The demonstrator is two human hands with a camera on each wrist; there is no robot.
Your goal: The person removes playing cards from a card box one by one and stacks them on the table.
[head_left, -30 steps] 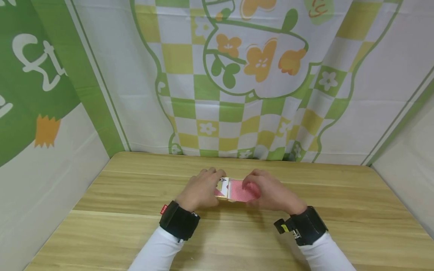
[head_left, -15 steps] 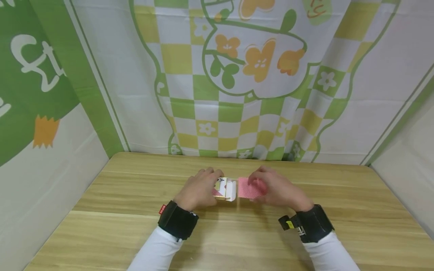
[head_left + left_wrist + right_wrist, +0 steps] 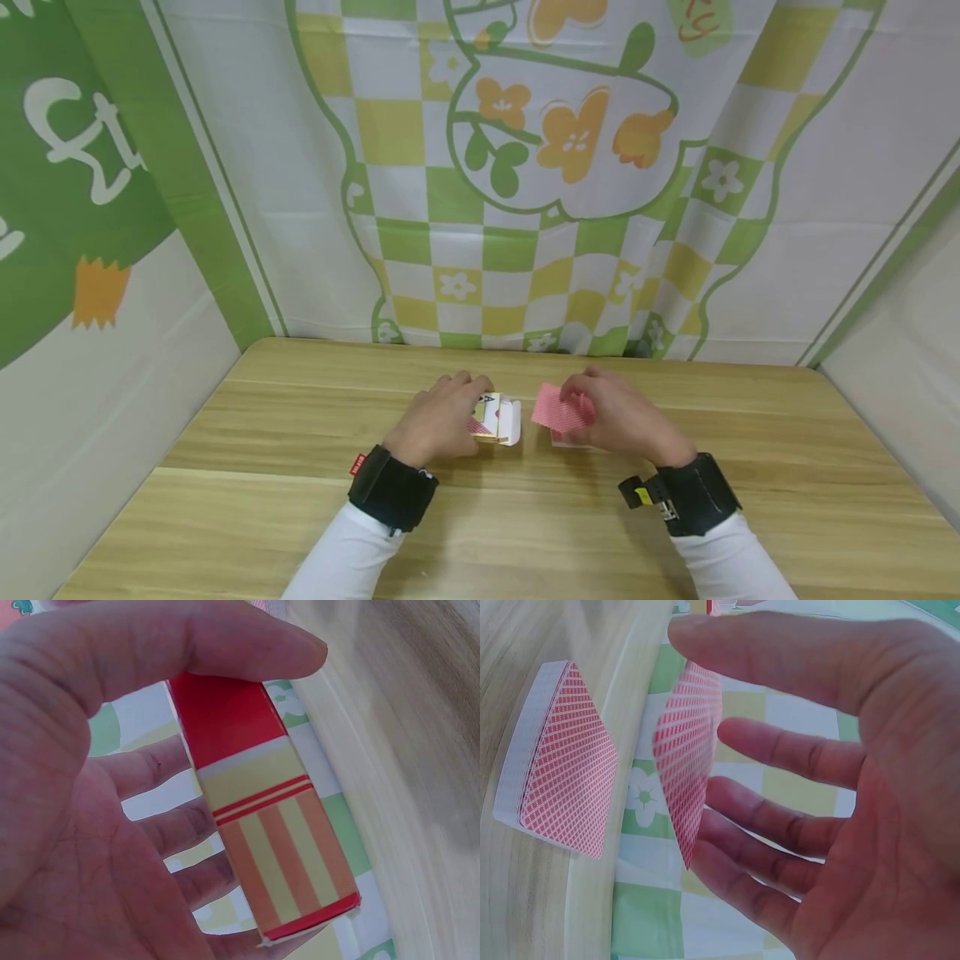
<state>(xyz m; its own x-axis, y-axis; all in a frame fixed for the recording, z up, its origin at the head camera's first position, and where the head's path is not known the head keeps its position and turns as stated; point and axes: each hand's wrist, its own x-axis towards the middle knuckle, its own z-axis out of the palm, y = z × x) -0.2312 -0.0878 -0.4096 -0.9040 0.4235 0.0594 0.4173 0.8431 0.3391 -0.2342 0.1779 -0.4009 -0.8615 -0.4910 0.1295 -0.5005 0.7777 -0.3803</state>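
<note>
My left hand (image 3: 437,419) grips a playing card box (image 3: 510,422), thumb on one side and fingers on the other. The box's flap end faces right, and an ace design shows on its top. In the left wrist view the box's side (image 3: 262,817) is red and cream with orange stripes. To the right, my right hand (image 3: 622,419) pinches a red-backed playing card (image 3: 557,409), tilted, between thumb and fingers. Below it a deck of cards (image 3: 559,761) lies on the table, apart from the held card in the right wrist view.
Both hands are over a wooden table (image 3: 300,517), toward its far edge. A patterned curtain (image 3: 525,242) hangs right behind that edge. White and green cloth walls (image 3: 217,275) close in the sides.
My right hand has moved right, away from the box, with the red-backed card. The card has tilted up and a deck shows beneath it. The box's open flap has come into view.
</note>
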